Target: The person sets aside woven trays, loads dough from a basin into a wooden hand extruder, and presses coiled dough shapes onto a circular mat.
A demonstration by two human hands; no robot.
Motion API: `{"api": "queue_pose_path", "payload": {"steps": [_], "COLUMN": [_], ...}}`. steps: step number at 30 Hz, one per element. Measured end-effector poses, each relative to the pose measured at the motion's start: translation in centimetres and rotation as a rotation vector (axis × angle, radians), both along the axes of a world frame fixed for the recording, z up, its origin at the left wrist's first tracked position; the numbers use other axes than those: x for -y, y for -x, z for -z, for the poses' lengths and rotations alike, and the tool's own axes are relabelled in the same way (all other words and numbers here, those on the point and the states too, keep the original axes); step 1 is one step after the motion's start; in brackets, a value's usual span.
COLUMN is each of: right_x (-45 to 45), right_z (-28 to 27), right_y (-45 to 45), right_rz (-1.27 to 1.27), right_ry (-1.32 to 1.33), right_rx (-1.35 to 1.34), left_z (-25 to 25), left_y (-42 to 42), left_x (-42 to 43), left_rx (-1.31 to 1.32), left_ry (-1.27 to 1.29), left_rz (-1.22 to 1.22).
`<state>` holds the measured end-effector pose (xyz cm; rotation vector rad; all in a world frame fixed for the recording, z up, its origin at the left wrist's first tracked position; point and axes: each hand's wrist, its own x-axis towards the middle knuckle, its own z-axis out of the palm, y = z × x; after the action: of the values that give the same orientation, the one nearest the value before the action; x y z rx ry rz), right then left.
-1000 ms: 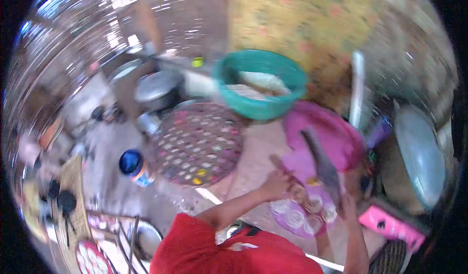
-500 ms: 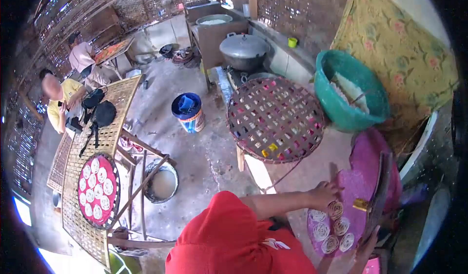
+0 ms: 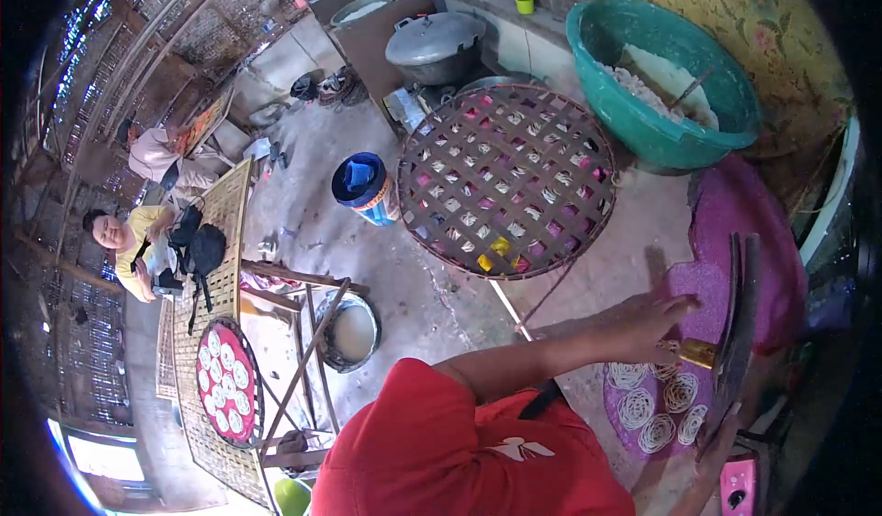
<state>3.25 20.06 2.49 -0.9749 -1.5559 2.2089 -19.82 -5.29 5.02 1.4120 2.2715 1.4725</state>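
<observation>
Person's left hand (image 3: 654,330) has shifted closer to the gold cylinder (image 3: 698,353) at the dark bars (image 3: 740,318). Head view: left is outstretched, released; right hand (image 3: 722,444) at bars' lower end, can't tell if clenched. Pale coils (image 3: 636,408) lie on purple mat (image 3: 696,295) near both.

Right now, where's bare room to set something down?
Free: tabletop between woven tray and purple cloth; floor between blue bucket and basin. Crowded: the cloth's near end, with coils, dark tool, left hand and right hand.
</observation>
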Motion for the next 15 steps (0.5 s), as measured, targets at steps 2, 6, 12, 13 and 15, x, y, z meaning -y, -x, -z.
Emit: {"api": "queue_pose_path", "payload": {"steps": [2, 6, 12, 13, 15], "right_x": [1.7, 4.9, 3.9, 3.3, 3.0], "right_z": [-1.1, -5.5, -10.5, -10.0, -9.0], "right_y": [0.5, 2.7, 6.6, 6.0, 5.6], "right_rz": [-0.064, -0.465, -0.911, -0.902, -0.594], "right_ry": [-0.212, -0.932, -0.854, -0.862, -1.066], "right_rx": [0.036, 0.159, 0.022, 0.013, 0.048], "left_z": [-4.2, -2.8, -1.7, -1.1, 0.0], "left_y": [0.5, -1.3, -3.2, -3.7, -4.5], "left_x": [0.3, 1.8, 1.2, 0.3, -2.0], "left_rx": [0.077, 0.538, 0.335, 0.321, 0.138], "left_ry": [-0.059, 0.393, 0.060, 0.061, -0.087], "left_rz": [0.067, 0.464, 0.413, 0.416, 0.416]}}
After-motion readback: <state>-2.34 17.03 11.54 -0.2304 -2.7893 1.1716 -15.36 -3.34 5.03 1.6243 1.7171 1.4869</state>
